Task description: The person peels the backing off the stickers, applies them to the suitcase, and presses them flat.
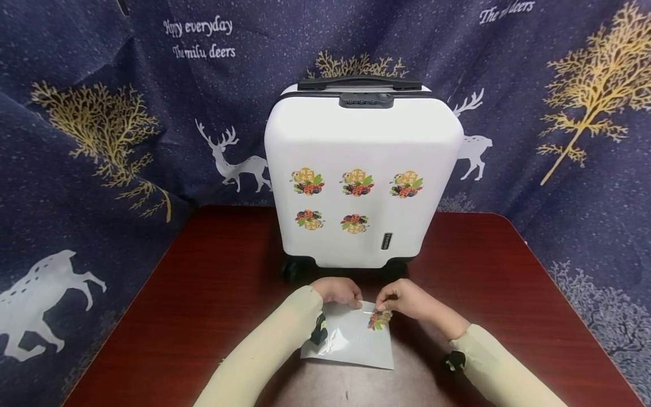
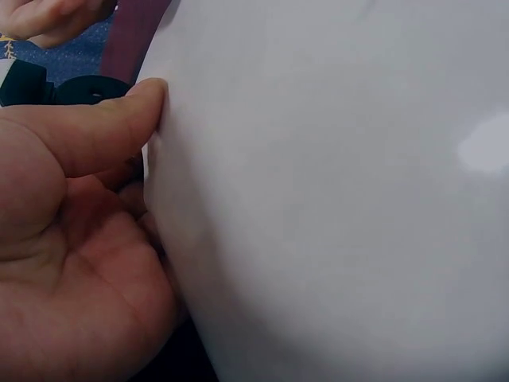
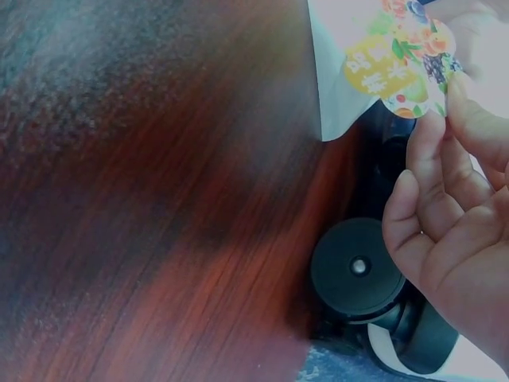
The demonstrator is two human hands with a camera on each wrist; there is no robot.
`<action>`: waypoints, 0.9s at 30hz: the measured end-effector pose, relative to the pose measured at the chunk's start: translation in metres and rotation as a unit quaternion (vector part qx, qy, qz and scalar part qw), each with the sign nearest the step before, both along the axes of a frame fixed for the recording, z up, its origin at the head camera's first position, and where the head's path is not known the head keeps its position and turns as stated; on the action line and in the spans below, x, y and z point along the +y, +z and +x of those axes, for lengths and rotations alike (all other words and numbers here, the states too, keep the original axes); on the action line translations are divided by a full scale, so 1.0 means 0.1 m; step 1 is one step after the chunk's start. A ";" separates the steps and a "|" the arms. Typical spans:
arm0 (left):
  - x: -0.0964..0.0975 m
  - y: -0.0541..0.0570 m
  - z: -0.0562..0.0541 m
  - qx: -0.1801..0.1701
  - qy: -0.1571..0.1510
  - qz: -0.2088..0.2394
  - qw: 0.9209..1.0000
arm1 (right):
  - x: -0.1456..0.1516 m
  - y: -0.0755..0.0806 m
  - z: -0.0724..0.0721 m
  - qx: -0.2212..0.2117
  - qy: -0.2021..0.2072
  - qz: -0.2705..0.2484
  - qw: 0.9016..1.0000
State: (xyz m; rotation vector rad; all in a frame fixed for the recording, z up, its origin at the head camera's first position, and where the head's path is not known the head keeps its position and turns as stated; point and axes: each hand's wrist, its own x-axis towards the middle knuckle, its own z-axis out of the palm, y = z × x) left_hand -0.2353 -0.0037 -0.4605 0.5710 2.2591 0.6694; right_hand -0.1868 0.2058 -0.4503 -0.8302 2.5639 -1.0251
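A white backing sheet [image 1: 351, 345] is held just above the table in front of the suitcase. My left hand [image 1: 339, 291] pinches its top edge; in the left wrist view the thumb [image 2: 119, 131] lies on the sheet's face with fingers behind. Between thumb and fingertips my right hand [image 1: 407, 298] pinches a colourful fruit sticker [image 3: 406, 60] at the sheet's upper right corner. Whether the sticker is wholly off the sheet I cannot tell. Behind stands a white suitcase [image 1: 363, 144], with three fruit stickers in an upper row and two below.
The suitcase's black wheels [image 3: 358, 267] rest on the dark red wooden table [image 1: 213, 305]. A black label [image 1: 386, 241] sits low on the suitcase front, and a handle [image 1: 360, 83] tops it. Dark blue cloth [image 1: 213, 102] with deer and trees hangs behind.
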 end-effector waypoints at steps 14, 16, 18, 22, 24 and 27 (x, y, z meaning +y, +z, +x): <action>-0.01 0.00 0.00 0.004 -0.007 0.003 1.000 | 0.01 0.02 -0.02 -0.002 0.010 -0.008 1.000; -0.01 0.00 0.00 0.004 -0.005 0.004 1.000 | 0.02 0.03 -0.02 -0.004 0.011 -0.008 1.000; -0.01 0.00 0.00 0.002 -0.006 0.007 1.000 | 0.02 0.04 -0.02 -0.003 0.013 -0.009 1.000; -0.01 0.00 0.00 -0.005 -0.004 0.011 1.000 | 0.05 0.06 -0.02 -0.005 0.009 -0.011 1.000; -0.01 0.00 -0.01 -0.008 -0.002 0.012 1.000 | 0.06 0.07 -0.01 -0.004 0.008 -0.013 1.000; -0.01 0.01 -0.01 -0.011 -0.001 0.015 1.000 | 0.08 0.09 -0.01 -0.005 0.003 -0.015 1.000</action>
